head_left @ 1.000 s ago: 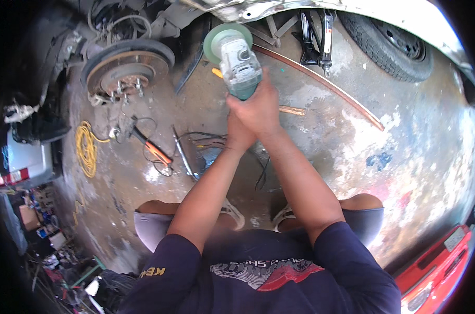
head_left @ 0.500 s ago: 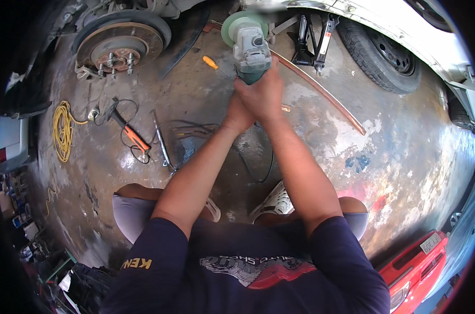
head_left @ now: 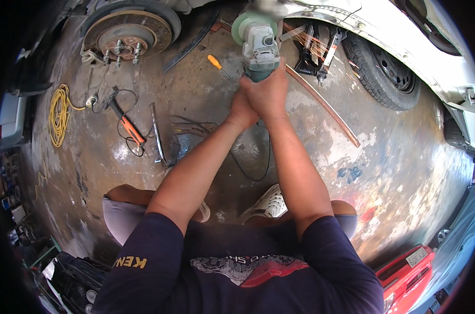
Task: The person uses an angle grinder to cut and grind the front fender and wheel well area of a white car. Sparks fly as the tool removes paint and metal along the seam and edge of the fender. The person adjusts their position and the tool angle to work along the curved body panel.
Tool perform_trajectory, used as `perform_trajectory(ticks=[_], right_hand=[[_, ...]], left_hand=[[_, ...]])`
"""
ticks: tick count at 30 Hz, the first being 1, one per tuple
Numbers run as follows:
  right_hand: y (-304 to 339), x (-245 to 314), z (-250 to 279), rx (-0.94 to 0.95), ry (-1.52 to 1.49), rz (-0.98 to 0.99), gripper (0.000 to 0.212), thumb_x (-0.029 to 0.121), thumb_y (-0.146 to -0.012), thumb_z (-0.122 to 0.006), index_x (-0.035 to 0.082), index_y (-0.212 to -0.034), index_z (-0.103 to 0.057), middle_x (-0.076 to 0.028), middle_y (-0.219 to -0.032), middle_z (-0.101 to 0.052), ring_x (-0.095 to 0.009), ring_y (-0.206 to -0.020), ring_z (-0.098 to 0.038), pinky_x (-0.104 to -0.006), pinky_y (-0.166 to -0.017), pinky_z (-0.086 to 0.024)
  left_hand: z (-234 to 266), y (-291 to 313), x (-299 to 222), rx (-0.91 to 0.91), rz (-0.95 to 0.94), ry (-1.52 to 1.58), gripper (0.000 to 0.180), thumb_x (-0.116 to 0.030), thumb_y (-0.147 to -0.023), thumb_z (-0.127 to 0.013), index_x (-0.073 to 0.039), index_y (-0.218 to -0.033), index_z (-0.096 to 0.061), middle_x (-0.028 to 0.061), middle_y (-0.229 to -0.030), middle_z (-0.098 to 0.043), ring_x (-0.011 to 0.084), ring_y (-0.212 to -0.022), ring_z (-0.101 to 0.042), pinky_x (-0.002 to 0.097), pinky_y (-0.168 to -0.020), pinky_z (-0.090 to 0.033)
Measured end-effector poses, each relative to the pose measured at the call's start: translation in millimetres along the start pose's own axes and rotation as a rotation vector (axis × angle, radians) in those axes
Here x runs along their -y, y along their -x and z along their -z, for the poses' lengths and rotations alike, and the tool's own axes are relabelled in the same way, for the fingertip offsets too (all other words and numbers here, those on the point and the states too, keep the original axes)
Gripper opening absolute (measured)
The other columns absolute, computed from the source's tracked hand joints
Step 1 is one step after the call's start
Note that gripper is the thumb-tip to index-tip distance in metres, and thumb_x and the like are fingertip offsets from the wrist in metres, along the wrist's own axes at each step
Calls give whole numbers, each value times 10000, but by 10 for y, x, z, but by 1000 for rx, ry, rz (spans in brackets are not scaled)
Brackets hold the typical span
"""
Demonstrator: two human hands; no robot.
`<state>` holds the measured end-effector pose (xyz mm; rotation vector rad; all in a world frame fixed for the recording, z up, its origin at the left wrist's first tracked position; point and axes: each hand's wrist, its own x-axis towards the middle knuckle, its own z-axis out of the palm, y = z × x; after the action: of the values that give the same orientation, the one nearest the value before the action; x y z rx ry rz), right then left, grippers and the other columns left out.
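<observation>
Both my arms stretch forward to a grey-green angle grinder (head_left: 261, 48), held low against the underside edge of a white car body (head_left: 342, 14). My right hand (head_left: 272, 95) is wrapped round the rear of its body. My left hand (head_left: 241, 110) is closed against the right one at the same grip, its fingers partly hidden. The pale green disc (head_left: 241, 29) sits at the grinder's far end; its contact with the metal is blurred. Orange sparks (head_left: 313, 43) spray to the right from beside the disc.
A brake disc with wheel studs (head_left: 123, 41) stands at far left. A black jack (head_left: 311, 57), a tyre (head_left: 381, 68) and a long metal strip (head_left: 326, 107) are to the right. Around me lie a yellow screwdriver (head_left: 214, 62), an orange-handled hammer (head_left: 131, 131), a metal bar (head_left: 157, 135) and yellow cord (head_left: 58, 115).
Sparks now fly right of the disc, where none showed earlier. The grinder and both hands appear slightly farther right in the picture, as the whole view has shifted a little.
</observation>
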<state>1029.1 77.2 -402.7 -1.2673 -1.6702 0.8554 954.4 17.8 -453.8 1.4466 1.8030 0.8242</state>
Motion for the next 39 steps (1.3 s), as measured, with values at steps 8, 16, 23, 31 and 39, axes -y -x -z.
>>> perform_trajectory(ticks=[8,16,23,31,39], right_hand=[[7,114,69,87,25,-61,637,163,-731,-867,4,-1252,-537,-271,-1109,-757,-484,-1077,-741,-500,-916,-598],[12,131,71,36,64,-28,657,150,-669,-905,15,-1179,-514,-284,-1007,-741,-532,-998,-717,-574,-867,-597],[3,167,98,52,105,-20,626,151,-678,-882,15,-1167,-516,-285,-1000,-736,-532,-990,-711,-578,-872,-591],[20,194,85,43,122,-20,626,155,-686,-872,21,-1182,-515,-288,-1018,-732,-539,-991,-707,-577,-868,-585],[16,170,110,32,134,-26,597,176,-716,-861,19,-1183,-525,-288,-1049,-732,-525,-1012,-713,-554,-883,-583]], left_hand=[[-101,41,73,-71,-22,165,499,-251,-987,-712,-70,-1442,-614,160,-1445,-692,319,-1363,-645,428,-1116,-507],[-233,19,117,-38,-46,587,431,-132,-1065,-611,-72,-1487,-546,107,-1474,-648,243,-1343,-643,409,-1107,-526],[-291,1,110,11,-22,1001,445,-70,-1100,-548,-64,-1536,-461,90,-1531,-572,202,-1391,-585,387,-1150,-500],[-201,26,53,35,-13,967,518,-43,-1061,-619,-57,-1553,-458,98,-1542,-565,199,-1405,-574,385,-1160,-493],[-228,17,52,40,-69,832,536,-71,-1043,-659,-48,-1549,-483,91,-1542,-581,203,-1404,-581,381,-1163,-489]])
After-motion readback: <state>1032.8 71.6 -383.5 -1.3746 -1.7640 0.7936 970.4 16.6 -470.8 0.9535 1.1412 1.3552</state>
